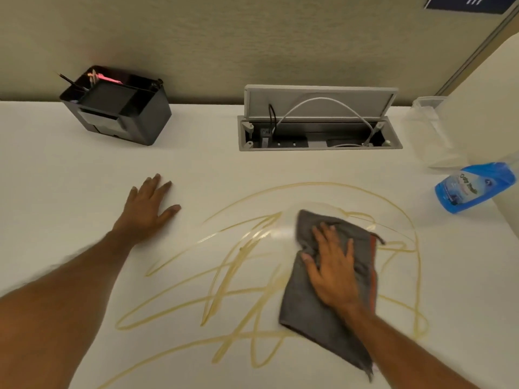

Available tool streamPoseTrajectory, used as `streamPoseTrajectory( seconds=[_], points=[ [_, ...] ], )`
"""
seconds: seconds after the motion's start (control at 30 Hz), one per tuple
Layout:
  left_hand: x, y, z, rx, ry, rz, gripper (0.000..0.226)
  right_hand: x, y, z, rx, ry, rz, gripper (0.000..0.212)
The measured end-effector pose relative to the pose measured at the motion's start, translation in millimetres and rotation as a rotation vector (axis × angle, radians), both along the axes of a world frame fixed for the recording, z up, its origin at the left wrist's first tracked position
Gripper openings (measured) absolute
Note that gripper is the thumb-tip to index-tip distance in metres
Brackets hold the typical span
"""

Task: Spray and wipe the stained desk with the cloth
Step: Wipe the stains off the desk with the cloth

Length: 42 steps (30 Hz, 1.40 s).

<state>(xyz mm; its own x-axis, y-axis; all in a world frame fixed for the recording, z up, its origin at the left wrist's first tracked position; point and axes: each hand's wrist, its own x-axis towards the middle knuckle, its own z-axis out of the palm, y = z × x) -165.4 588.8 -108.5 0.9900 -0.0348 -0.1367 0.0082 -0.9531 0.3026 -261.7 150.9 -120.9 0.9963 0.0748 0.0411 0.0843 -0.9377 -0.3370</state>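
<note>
cloth [325,299]: grey, folded-ish rag with a thin orange edge along its right side, lying flat on the desk a bit right of center, right on top of the scribbles. Its edges look a bit blurry.

right hand [334,270]: palm down on the upper half of the cloth, fingers spread fairly wide and pressed flat, thumb out to the left. Not gripping it, just pushing on it.

stain [224,279]: yellowish-tan looping lines all over the middle of the desk, like someone went wild with a squeeze bottle. One arc runs up past the cloth's top corner, and there's a smeary, shiny patch just left of that corner.

desk [70,178]: off-white top, runs back to a beige fabric wall.

left hand [150,207]: flat on bare desk, left of the stain, fingers loosely spread and holding nothing. Well apart from the cloth.

spray bottle [474,186]: blue with a printed label, at the right edge; looks tilted, and the top end is out of view so I can't tell how it's sitting.

cable box [320,133]: grey hatch sunk into the desk at the back, lid flipped up, white and black cables inside.

organizer [118,108]: black desk caddy back left, near the wall, with pens and something pink in it.

plastic container [432,130]: clear, back right, hard to make out.
</note>
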Motion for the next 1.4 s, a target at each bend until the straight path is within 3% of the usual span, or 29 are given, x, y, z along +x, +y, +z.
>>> streamPoseTrajectory(
  seconds=[0.1,0.3,0.43,0.5,0.57,0.73,0.9,1.0,1.1,1.23,1.3,1.4],
  points=[
    [-7.0,-2.1,-7.2,0.029,-0.08,-0.021,0.078,43.6,-1.8,0.6,-0.205,0.085,-0.072,0.083],
    [-5.3,1.7,-15.5,0.031,-0.14,-0.019,0.074,113.7,69.0,3.5,-0.234,0.12,0.038,0.082],
    [-8.4,0.0,-10.5,0.023,-0.13,-0.007,0.076,59.9,86.1,13.7,0.02,0.082,0.368,0.055],
    [-8.1,-0.2,-8.8,0.011,-0.129,-0.005,0.077,31.4,54.0,13.7,0.197,-0.005,0.308,0.041],
    [-8.2,0.6,-10.4,0.007,-0.138,-0.001,0.077,19.8,20.6,14.2,0.233,-0.067,0.147,0.044],
    [-7.0,1.2,-16.0,0.025,-0.159,0.003,0.073,82.4,12.8,14.2,-0.118,0.092,0.016,0.069],
    [-4.6,5.8,-23.2,0.028,-0.184,0.005,0.07,159.7,87.2,8.0,-0.202,0.094,0.082,0.071],
    [-4.8,6.3,-23.1,0.031,-0.184,0.002,0.071,143.7,140.0,9.7,-0.11,0.061,0.358,0.063],
    [-6.4,4.1,-19.7,0.025,-0.172,0.003,0.073,90.7,133.7,13.0,0.192,0.072,0.5,0.047],
    [-6.8,4.8,-19.8,0.025,-0.173,-0.001,0.074,53.5,60.9,8.5,0.411,-0.056,0.221,0.021],
    [-6.2,4.9,-20.3,0.028,-0.178,0.002,0.073,64.3,39.7,11.0,0.437,-0.052,0.052,0.03],
    [-6.4,4.4,-18.5,0.028,-0.182,0.005,0.072,110.2,45.2,10.5,0.146,0.002,-0.013,0.052]
  ],
)
